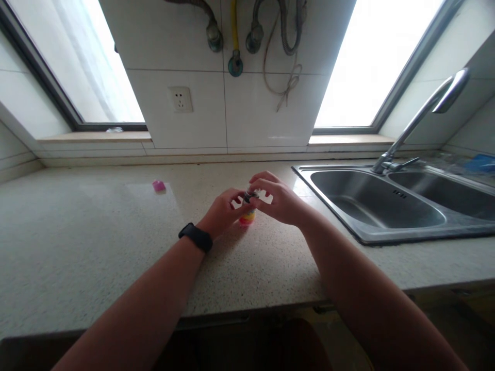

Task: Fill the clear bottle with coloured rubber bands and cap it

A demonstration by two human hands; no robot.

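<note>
A small clear jar (pixel 248 215) with coloured layers inside, red, yellow and pink, stands on the speckled countertop (pixel 96 247). My left hand (pixel 222 212), with a black band on the wrist, is closed round the jar's left side. Fingers of my right hand (pixel 279 200) are curled over the jar's dark top (pixel 250 195), pinching it. The jar's middle is mostly hidden by both hands.
A small pink object (pixel 159 186) lies on the counter to the left. A steel double sink (pixel 390 206) with a tall tap (pixel 421 116) fills the right. Behind are a tiled wall, a socket (pixel 180 99), hanging hoses (pixel 235 36) and two windows.
</note>
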